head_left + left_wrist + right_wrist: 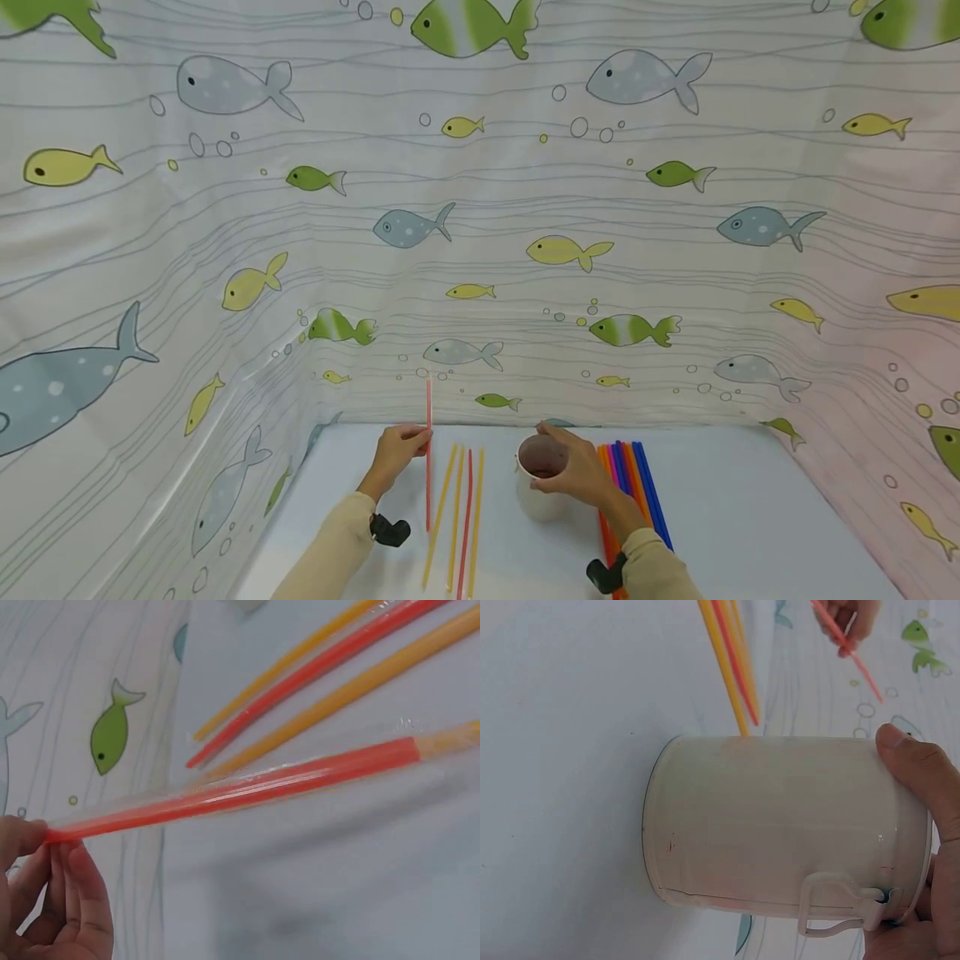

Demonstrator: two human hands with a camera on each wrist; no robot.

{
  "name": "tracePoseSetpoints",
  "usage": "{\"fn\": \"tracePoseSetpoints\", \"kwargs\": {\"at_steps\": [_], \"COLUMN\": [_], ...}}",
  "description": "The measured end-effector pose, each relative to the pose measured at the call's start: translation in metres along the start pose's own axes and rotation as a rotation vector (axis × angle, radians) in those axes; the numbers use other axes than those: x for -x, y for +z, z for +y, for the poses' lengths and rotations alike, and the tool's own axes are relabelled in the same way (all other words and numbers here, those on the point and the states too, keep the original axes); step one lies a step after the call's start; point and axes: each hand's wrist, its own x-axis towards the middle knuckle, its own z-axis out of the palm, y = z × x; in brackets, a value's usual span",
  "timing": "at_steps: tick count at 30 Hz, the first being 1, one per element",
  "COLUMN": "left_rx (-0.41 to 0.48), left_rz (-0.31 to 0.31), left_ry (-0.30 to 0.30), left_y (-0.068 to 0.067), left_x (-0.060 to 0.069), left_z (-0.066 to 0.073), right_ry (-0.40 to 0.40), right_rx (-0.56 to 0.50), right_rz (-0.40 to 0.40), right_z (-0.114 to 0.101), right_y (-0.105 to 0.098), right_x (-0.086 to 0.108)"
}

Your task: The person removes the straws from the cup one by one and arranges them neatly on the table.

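My left hand (397, 452) pinches a red drinking straw (428, 492) near its upper part, and the straw stands upright. In the left wrist view, a clear wrapper surrounds this straw (300, 780). With thumb and fingers around the rim, my right hand (583, 471) holds a white can (538, 502), mouth up. A small wire handle (832, 879) shows on its side in the right wrist view. Between the hands lie several straws, yellow ones (456, 517) and a red one (466, 521). Whether the can's base touches the table cannot be told.
Beside my right forearm lies a row of straws (651, 492) in blue, orange, pink and red, partly hidden by the arm. The white table (750, 517) is bordered by a fish-patterned curtain (525, 333) at the back and both sides.
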Motion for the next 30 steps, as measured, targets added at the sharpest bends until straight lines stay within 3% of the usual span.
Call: {"fn": "tracePoseSetpoints", "kwargs": {"at_steps": [8,14,23,30], "left_rx": [-0.151,-0.195,-0.284,-0.306], "left_rz": [-0.053,-0.084,-0.086,-0.096], "left_ry": [-0.03,-0.028,-0.044,-0.038], "left_y": [-0.002,-0.001,0.0,-0.002], "left_x": [0.01,0.02,0.025,0.031], "left_z": [-0.027,-0.044,-0.051,-0.053], "right_ry": [-0.012,-0.002,-0.016,-0.012], "right_rx": [0.024,0.014,0.031,0.011], "right_rz": [0.008,0.0,0.007,-0.004], "right_z": [-0.001,-0.001,-0.003,-0.002], "right_y": [-0.001,0.0,-0.002,-0.001], "right_x": [-0.002,0.0,-0.001,0.001]}}
